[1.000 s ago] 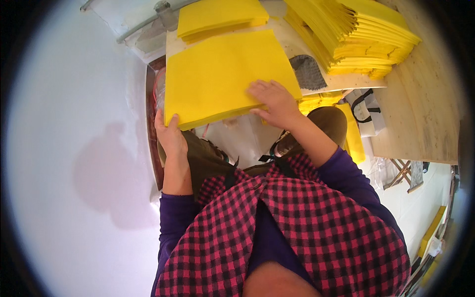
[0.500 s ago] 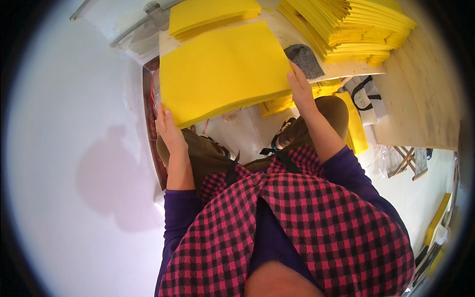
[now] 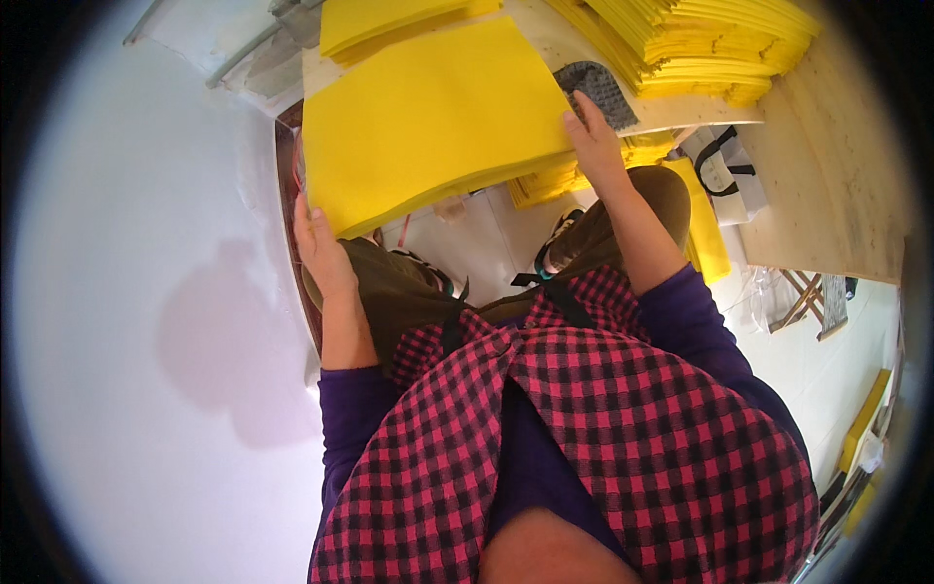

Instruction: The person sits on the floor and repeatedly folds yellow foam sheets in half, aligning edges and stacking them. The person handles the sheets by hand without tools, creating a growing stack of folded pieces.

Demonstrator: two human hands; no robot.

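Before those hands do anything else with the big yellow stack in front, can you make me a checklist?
1. Left hand at the near left corner of the yellow stack: ok.
2. Right hand at the stack's right edge: ok.
3. Whole stack resting on the table: not ok; its near edge juts out past the tabletop.
4. Grey cloth clear of the stack: cannot tell; they meet in the picture, and any overlap is hidden.
5. Fingers tucked under the stack: cannot tell; its underside is hidden.

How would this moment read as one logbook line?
left hand: at near-left corner of yellow sheet stack | right hand: at its right edge | taller yellow pile: beyond, to the right
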